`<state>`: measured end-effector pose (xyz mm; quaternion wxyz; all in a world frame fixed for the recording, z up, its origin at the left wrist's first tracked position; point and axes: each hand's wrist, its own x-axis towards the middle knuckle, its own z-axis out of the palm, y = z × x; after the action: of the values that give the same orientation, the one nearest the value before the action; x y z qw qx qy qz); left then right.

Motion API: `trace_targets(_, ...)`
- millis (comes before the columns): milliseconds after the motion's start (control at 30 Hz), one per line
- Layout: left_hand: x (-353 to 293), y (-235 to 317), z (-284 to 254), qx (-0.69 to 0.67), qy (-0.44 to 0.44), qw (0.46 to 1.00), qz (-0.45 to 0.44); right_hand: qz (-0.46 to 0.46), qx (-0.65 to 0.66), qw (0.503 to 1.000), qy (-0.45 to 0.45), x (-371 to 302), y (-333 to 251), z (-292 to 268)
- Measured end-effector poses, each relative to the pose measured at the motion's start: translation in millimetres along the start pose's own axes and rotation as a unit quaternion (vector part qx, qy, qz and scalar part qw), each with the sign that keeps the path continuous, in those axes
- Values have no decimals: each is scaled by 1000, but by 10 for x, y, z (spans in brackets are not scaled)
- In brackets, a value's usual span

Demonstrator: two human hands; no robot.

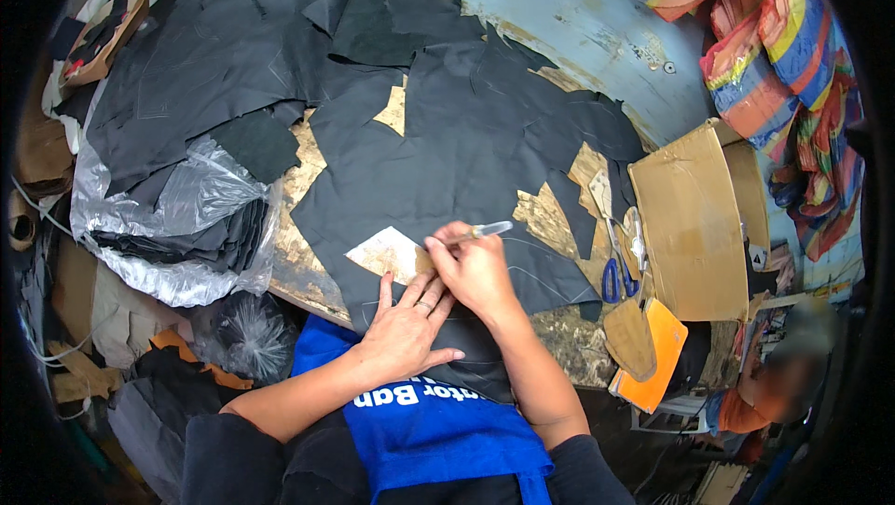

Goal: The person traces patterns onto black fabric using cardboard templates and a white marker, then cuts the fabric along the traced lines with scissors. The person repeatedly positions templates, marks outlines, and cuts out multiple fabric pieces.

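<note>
- Writing: white printed letters run across the blue apron [438,454], at the near side of the black sheet [410,165], which serves as the landmark. Thin pale lines mark the right part of the sheet.
- Count, on the sheet: one pen [494,228]; one pale, brown-stained template [380,249], lying flat near the sheet's near edge.
- Count, right of the sheet: one pair of blue-handled scissors [615,249], one cardboard box [690,216], one orange notebook [658,346].
- Count, left of the sheet: one clear plastic bag [177,286].
- Orientation: the pen's long axis runs roughly left to right; its rear end points rightward, toward the box. The tip is hidden.
- Right hand [475,272]: fingers closed around the pen, beside the template.
- Left hand [406,328]: palm down, fingers spread, pressing the template's near edge; hands close together.
</note>
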<state>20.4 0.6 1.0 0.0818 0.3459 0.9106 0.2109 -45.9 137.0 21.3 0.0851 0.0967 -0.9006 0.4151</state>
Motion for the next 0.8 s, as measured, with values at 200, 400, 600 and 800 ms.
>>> trace_targets(200,29,62,-34,37,-15,999,-14,116,20,993,28,-296,198,-449)
trace_targets(400,37,84,-73,32,-17,999,-20,90,70,989,90,-355,368,-360)
trace_targets(600,62,80,-114,52,-31,998,-18,88,128,985,73,-490,390,-417)
trace_targets(800,189,-26,-326,27,-71,997,-5,175,181,961,117,-695,423,-539)
